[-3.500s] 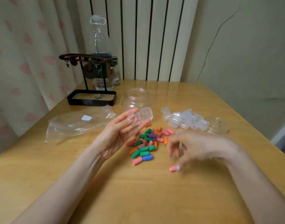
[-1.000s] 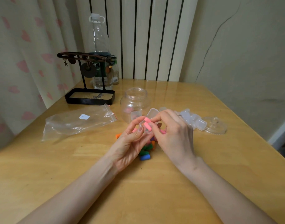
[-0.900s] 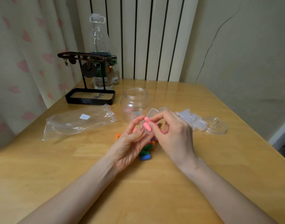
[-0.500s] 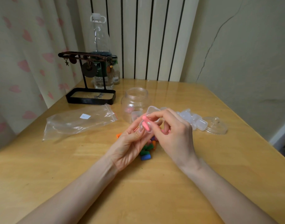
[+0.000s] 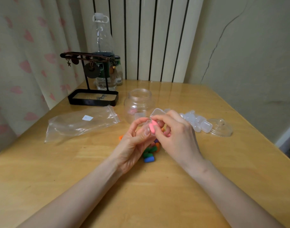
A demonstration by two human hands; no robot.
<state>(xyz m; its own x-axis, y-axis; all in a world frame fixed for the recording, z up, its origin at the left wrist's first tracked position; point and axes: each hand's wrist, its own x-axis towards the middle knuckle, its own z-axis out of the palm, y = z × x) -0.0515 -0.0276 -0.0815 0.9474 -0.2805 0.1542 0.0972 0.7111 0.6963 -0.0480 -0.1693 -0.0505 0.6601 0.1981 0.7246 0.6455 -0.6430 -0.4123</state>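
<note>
Pink earplug going into a little clear box, just in front of the jar (image 5: 138, 104).

The left hand (image 5: 132, 145) pinches the open box (image 5: 156, 112) between thumb and fingertips, and the right hand (image 5: 177, 137) grips the earplug (image 5: 152, 127) at the box's mouth. Best to hold the box level, lay the plug lengthwise and press it fully down before snapping it shut. Working over the pile of earplugs (image 5: 149, 156) in front of the jar means a slip lands there.

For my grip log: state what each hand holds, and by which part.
The left hand grips the small clear case by its base, lid open. The right hand pinches a pink earplug by its upper end.
</note>
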